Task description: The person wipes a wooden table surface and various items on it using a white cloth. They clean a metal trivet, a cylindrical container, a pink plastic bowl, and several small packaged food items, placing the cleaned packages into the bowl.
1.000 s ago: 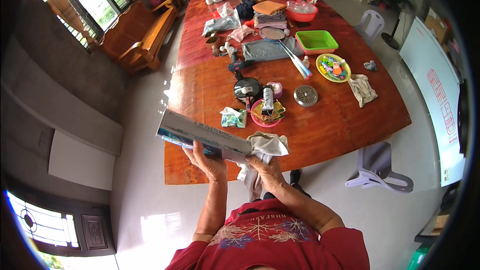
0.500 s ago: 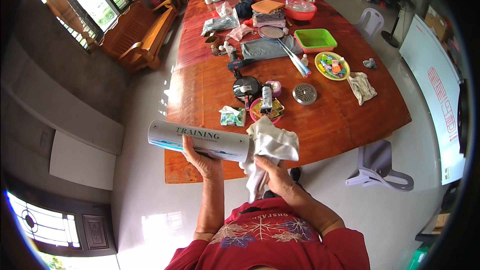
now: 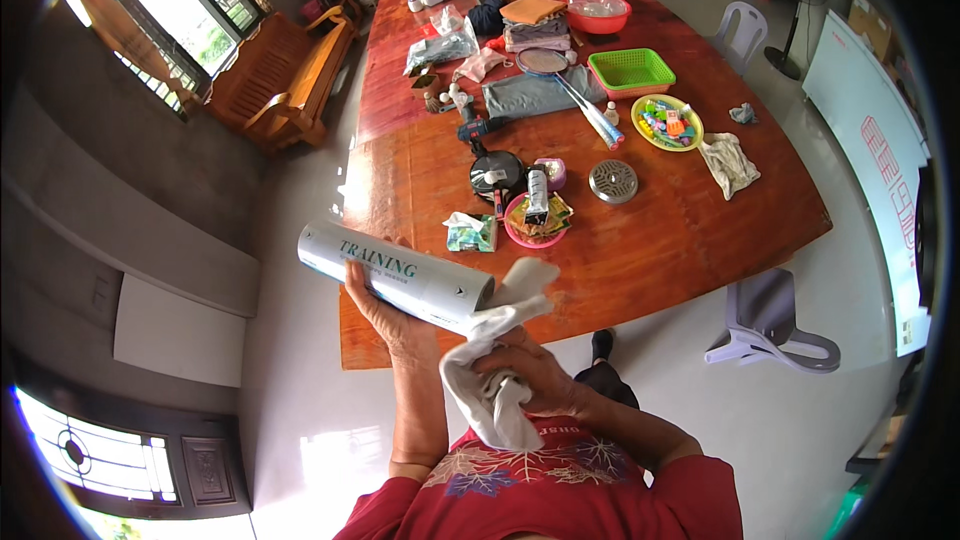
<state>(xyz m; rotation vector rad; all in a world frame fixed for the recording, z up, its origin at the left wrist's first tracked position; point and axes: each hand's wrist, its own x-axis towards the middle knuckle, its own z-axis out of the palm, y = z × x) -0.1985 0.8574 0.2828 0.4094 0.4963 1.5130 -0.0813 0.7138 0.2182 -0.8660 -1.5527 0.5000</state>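
My left hand (image 3: 390, 318) is wrapped round a white shuttlecock tube (image 3: 395, 270) with blue print, holding it from below. The tube lies roughly sideways above the table's near edge, its right end a little lower. A crumpled white cloth (image 3: 480, 395) is gripped in my right hand (image 3: 540, 375), close to that right end. One part of the cloth sticks up past the tube's end, and the rest hangs over my fingers toward my shirt. Whether the cloth touches the end face, I cannot tell.
Beyond the tube, the wooden table (image 3: 680, 230) bears a tissue pack (image 3: 471, 234), a pink bowl of packets (image 3: 540, 232), a black pan (image 3: 492, 178), a drill (image 3: 478, 128), a round metal tin (image 3: 613, 181), rackets (image 3: 590, 110) and baskets (image 3: 632, 70). A plastic chair (image 3: 765, 315) stands at the right.
My right hand has moved down and left with the cloth, which now bunches lower before my chest. The tube's right end tilts further down. The left hand keeps its hold.
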